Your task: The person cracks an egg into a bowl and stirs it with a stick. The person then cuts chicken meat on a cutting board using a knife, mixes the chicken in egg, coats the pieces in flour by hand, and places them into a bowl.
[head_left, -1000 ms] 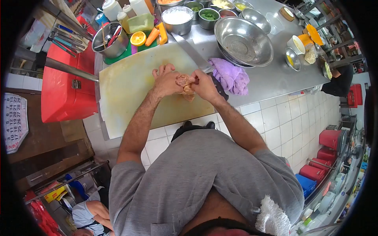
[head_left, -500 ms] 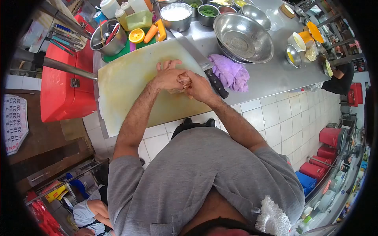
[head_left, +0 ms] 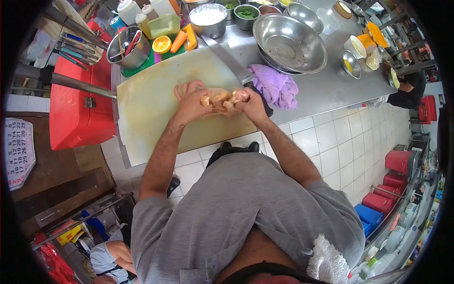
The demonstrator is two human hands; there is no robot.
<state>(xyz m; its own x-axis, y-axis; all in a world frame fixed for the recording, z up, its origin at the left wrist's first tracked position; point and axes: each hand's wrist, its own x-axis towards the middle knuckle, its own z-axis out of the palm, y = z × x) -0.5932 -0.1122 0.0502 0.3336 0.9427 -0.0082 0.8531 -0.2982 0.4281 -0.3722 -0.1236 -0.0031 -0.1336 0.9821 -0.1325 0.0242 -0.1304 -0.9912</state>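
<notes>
A piece of raw chicken [head_left: 220, 100], pale pink and yellowish, is held between my two hands over the cutting board [head_left: 151, 113]. My left hand [head_left: 192, 105] grips its left end, with some fingers stretched out past it toward the board. At the other end, my right hand [head_left: 253, 107] is closed round a bony-looking part. The large knife [head_left: 229, 59] lies by the board's right edge, its black handle partly behind my right hand. Beside that handle is a crumpled purple towel [head_left: 276, 86].
A steel colander [head_left: 291, 45] stands on the steel counter beyond the towel. Along the back are a pot of white stuff [head_left: 208, 21], a halved orange [head_left: 161, 44], carrots [head_left: 178, 41] and a utensil pot [head_left: 126, 49]. A red cooler [head_left: 71, 104] stands left.
My hands have moved apart, the left one leftward and the right one slightly rightward. The chicken, mostly covered by my hands before, now shows stretched between them.
</notes>
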